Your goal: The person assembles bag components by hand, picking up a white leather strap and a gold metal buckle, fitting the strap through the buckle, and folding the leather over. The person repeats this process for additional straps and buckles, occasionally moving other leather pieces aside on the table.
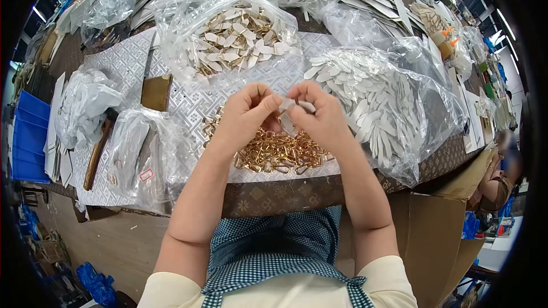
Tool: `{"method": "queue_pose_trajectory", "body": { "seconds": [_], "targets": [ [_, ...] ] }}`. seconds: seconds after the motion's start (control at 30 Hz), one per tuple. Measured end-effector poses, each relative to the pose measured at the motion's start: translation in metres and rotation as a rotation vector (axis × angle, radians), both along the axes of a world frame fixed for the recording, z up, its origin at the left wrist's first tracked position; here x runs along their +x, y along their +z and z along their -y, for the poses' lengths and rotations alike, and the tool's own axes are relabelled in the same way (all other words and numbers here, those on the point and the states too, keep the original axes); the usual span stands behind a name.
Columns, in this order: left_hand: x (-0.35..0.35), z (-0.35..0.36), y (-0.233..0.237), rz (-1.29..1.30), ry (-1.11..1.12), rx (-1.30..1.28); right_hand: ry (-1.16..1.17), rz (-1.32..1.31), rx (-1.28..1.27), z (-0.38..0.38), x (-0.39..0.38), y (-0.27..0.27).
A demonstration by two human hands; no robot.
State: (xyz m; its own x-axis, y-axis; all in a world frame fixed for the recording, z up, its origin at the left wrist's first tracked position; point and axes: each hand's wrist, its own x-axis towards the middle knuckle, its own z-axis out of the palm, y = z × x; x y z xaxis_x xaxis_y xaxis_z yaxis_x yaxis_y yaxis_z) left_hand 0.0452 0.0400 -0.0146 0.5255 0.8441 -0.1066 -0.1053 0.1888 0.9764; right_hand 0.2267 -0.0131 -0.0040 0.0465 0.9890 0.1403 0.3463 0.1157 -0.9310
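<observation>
Pinch the small pale strip (pixel 306 106) lightly between left hand (pixel 248 115) and right hand (pixel 319 115), steady above the gold-coloured metal clasps (pixel 279 153) at the desk's (pixel 285 195) near edge, keeping grips close together for control.

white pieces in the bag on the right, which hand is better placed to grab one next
Probably the right hand: it is nearer those white pieces, while the left hand would have to reach across past it.
</observation>
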Motion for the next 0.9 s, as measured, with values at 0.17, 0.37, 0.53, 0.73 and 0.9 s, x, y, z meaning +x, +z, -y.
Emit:
{"method": "queue_pose_trajectory", "body": {
  "seconds": [0.17,0.37,0.53,0.73,0.9],
  "targets": [
    [0.002,-0.009,-0.012,-0.075,0.292,0.148,0.102,0.062,0.035,-0.072,0.009,0.051],
    [0.018,0.006,-0.018,-0.463,0.164,0.931,0.019,0.436,0.129,-0.068,0.039,0.066],
    [0.03,0.022,-0.021,-0.72,-0.035,1.141,-0.021,0.791,-0.215,-0.014,0.07,0.039],
    [0.029,0.018,-0.022,-0.76,0.019,1.085,-0.184,1.087,-0.164,0.041,0.073,0.013],
    [0.029,0.014,-0.027,-0.815,0.083,1.073,-0.24,0.88,0.028,0.039,0.075,-0.005]
  ]
}}
